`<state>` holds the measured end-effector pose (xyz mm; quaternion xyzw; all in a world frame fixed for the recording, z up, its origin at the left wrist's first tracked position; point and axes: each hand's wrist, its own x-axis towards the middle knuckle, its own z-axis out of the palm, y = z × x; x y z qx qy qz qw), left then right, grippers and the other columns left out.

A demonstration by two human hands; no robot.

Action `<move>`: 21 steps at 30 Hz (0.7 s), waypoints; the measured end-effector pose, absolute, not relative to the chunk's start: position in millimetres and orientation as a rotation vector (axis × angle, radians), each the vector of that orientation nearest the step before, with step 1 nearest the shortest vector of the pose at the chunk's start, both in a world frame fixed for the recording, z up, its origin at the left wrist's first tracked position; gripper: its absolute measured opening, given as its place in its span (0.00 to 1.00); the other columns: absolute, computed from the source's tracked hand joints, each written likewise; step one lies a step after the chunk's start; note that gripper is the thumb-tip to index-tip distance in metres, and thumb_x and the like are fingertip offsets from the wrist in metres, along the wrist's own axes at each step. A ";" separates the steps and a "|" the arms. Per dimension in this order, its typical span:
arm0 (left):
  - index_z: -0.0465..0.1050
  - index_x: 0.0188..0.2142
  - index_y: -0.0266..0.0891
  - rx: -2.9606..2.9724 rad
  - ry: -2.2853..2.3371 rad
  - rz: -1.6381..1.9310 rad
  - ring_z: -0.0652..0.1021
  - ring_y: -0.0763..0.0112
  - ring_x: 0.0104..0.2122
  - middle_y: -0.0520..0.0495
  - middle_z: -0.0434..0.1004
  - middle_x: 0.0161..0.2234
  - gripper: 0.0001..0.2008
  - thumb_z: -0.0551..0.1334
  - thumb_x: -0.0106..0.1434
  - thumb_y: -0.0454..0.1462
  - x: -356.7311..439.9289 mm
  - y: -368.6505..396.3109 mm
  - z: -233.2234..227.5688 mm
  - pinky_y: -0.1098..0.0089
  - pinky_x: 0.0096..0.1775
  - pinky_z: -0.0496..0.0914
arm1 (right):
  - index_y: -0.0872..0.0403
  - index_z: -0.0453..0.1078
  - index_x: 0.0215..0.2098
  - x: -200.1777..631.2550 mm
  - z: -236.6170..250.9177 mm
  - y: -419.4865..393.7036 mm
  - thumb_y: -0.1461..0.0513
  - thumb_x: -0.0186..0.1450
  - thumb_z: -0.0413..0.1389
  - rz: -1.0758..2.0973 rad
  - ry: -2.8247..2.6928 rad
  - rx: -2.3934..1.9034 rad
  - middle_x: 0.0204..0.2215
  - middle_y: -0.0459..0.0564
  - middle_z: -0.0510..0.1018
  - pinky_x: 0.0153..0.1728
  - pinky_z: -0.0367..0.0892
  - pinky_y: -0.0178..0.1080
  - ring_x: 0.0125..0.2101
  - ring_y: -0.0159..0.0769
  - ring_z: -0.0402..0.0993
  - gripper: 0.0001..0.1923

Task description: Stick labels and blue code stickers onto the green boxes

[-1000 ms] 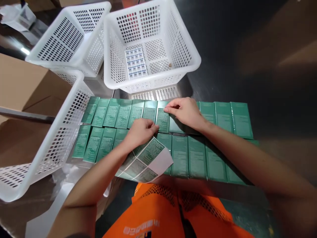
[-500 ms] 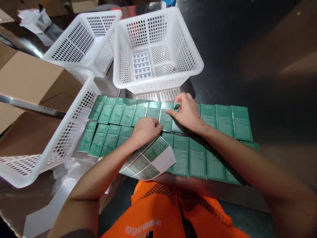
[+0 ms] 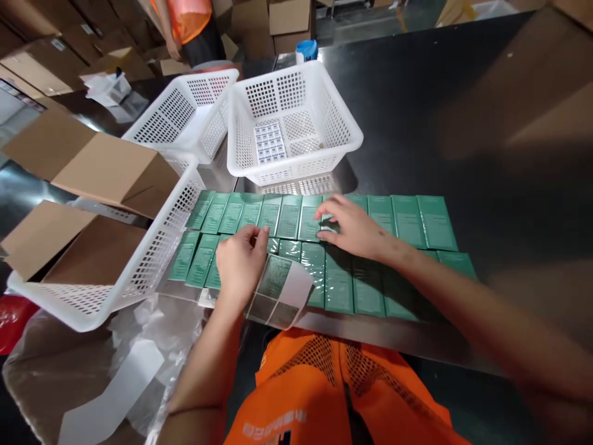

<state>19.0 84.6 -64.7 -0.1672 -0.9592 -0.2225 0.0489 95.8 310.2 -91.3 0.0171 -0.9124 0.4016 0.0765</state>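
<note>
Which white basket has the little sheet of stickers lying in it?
The right-hand white basket at the back, just behind the green boxes. A small label sheet lies on its bottom; neither of the other two baskets shows one.

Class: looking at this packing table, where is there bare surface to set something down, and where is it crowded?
Bare dark table lies right of the white basket and beyond the green boxes. It is crowded on the left, with baskets, cardboard box and plastic wrap.
</note>
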 end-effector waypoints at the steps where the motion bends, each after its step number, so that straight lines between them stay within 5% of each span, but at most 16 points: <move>1: 0.76 0.28 0.41 -0.474 -2.882 -0.726 0.68 0.70 0.22 0.52 0.71 0.20 0.14 0.60 0.67 0.43 21.0 83.1 -64.0 0.70 0.30 0.56 | 0.51 0.68 0.41 105.4 -84.9 300.0 0.62 0.61 0.61 1.271 -2.666 0.017 0.43 0.51 0.72 0.42 0.70 0.43 0.43 0.41 0.72 0.10; 5: 0.77 0.31 0.40 -0.413 -2.768 -0.941 0.70 0.70 0.22 0.52 0.72 0.21 0.15 0.59 0.67 0.46 27.9 83.3 -62.4 0.70 0.30 0.59 | 0.49 0.68 0.42 138.3 -77.7 248.1 0.54 0.60 0.66 1.523 -2.486 -0.070 0.40 0.48 0.77 0.39 0.71 0.41 0.39 0.39 0.75 0.16; 9: 0.77 0.30 0.41 -0.426 -2.702 -1.133 0.69 0.70 0.22 0.53 0.69 0.19 0.17 0.58 0.68 0.49 34.5 82.6 -63.6 0.70 0.30 0.62 | 0.48 0.68 0.40 142.9 -95.1 213.9 0.56 0.56 0.70 1.648 -2.243 -0.295 0.38 0.47 0.79 0.40 0.71 0.43 0.38 0.39 0.76 0.19; 16: 0.79 0.37 0.40 -0.380 -2.695 -1.395 0.68 0.71 0.21 0.54 0.68 0.19 0.19 0.56 0.69 0.50 33.0 60.7 -64.8 0.71 0.28 0.61 | 0.46 0.67 0.49 141.3 -94.6 205.2 0.57 0.64 0.62 1.976 -2.224 -0.413 0.28 0.41 0.80 0.32 0.66 0.39 0.28 0.35 0.75 0.16; 21: 0.73 0.25 0.40 -0.336 -2.725 -1.299 0.67 0.71 0.22 0.53 0.67 0.18 0.22 0.54 0.70 0.49 31.8 54.3 -69.0 0.70 0.29 0.60 | 0.48 0.71 0.43 142.3 -94.1 199.3 0.56 0.66 0.60 1.821 -2.267 -0.336 0.35 0.46 0.80 0.34 0.67 0.39 0.33 0.36 0.76 0.09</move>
